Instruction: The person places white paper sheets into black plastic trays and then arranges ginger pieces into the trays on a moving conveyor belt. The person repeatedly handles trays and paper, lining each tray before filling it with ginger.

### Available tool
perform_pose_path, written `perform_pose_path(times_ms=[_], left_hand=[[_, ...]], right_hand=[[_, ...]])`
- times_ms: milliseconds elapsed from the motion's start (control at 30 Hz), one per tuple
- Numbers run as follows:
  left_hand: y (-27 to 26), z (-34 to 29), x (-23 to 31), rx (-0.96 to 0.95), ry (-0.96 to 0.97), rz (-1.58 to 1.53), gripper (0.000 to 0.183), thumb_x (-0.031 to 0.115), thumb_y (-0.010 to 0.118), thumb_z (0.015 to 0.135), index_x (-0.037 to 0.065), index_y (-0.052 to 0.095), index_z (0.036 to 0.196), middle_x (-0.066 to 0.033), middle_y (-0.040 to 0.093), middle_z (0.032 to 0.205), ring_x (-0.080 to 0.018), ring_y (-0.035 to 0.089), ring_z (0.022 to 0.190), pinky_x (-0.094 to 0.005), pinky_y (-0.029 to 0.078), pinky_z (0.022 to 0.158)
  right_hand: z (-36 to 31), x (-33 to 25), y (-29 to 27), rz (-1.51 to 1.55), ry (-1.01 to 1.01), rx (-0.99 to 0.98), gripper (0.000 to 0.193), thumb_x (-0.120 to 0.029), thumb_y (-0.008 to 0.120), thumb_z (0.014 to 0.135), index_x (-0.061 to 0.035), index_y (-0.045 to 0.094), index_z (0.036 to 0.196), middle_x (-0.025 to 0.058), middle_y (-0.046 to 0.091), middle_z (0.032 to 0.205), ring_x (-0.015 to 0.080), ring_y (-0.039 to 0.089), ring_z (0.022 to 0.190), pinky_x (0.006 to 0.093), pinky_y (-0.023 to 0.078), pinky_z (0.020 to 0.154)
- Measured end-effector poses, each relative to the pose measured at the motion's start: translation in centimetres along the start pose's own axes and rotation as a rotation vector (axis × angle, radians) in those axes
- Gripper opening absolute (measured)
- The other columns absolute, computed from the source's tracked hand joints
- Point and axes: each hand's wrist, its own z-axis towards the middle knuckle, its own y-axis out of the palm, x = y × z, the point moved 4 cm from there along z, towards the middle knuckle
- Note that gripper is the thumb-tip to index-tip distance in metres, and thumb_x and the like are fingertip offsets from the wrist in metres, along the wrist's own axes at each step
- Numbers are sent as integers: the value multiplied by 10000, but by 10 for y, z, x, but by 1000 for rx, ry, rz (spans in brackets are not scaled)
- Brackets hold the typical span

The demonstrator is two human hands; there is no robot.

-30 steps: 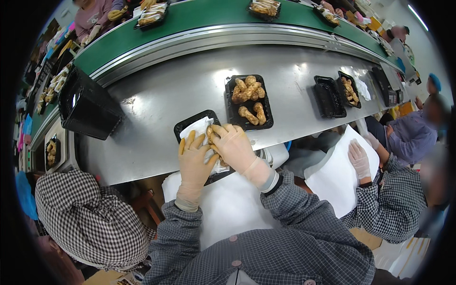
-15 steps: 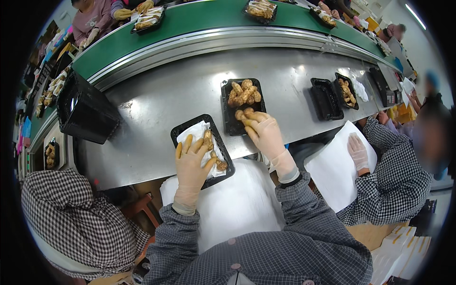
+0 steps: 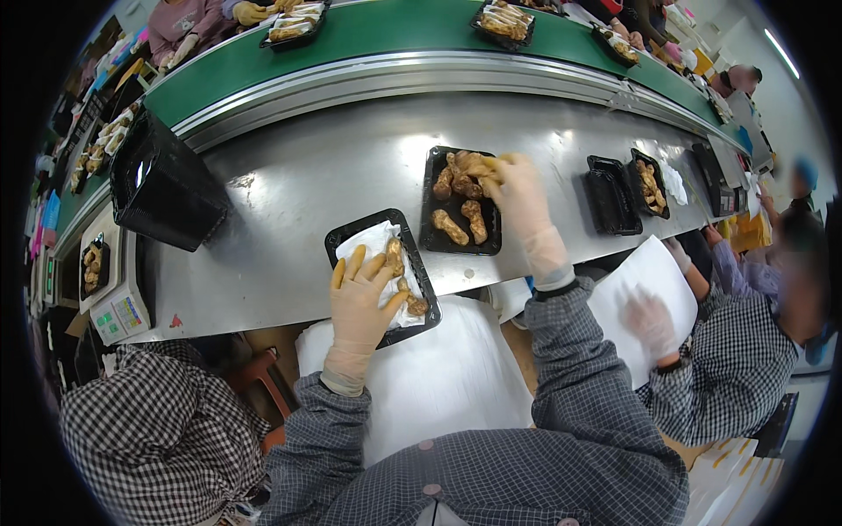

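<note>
Right hand (image 3: 517, 188) has moved up and away from the near tray since the earlier frames and now sits over the far black tray (image 3: 460, 203), at its upper right corner. Gloved fingers curled, closed on a brown food piece (image 3: 481, 167) at the top of that tray's pile. More brown pieces lie loose lower in the same tray.

Left hand (image 3: 361, 302) stayed on the near black tray (image 3: 382, 275): glove flat, fingers spread, pressing the white paper liner (image 3: 373, 250) inside it, gripping nothing. A few brown pieces (image 3: 403, 282) lie along the liner's right edge, just beside the fingertips.

Both trays sit side by side on the steel tabletop (image 3: 298, 184), near tray at the front edge, far tray just up and right of it, corners almost touching.

Outward: stack of empty black trays (image 3: 162, 188) at left on the tabletop, a scale (image 3: 118, 311) below it. To the right, an empty black tray (image 3: 610, 195) next to a filled one (image 3: 651, 182). Green conveyor belt (image 3: 395, 31) runs behind, carrying filled trays. A co-worker's gloved hand (image 3: 647, 320) rests on a white apron at right; another person in a checked coat at lower left.
</note>
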Motion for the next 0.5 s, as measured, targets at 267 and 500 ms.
perform_pose_path(times_ms=[267, 500], left_hand=[[0, -2, -1, 2, -6, -10, 444, 256, 792, 755, 100, 677, 1154, -57, 637, 1228, -317, 474, 1313, -531, 315, 1103], [0, -1, -1, -3, -6, -23, 456, 255, 793, 753, 99, 673, 1165, -61, 629, 1241, -321, 470, 1312, -538, 314, 1103]], right_hand=[[-60, -7, -16, 286, 189, 84, 198, -137, 712, 846, -39, 698, 1017, 124, 669, 929, 295, 643, 906, 363, 508, 782], [-78, -46, 16, 109, -112, -16, 298, -182, 705, 815, -44, 676, 1078, 116, 668, 986, 331, 592, 1069, 473, 443, 975]])
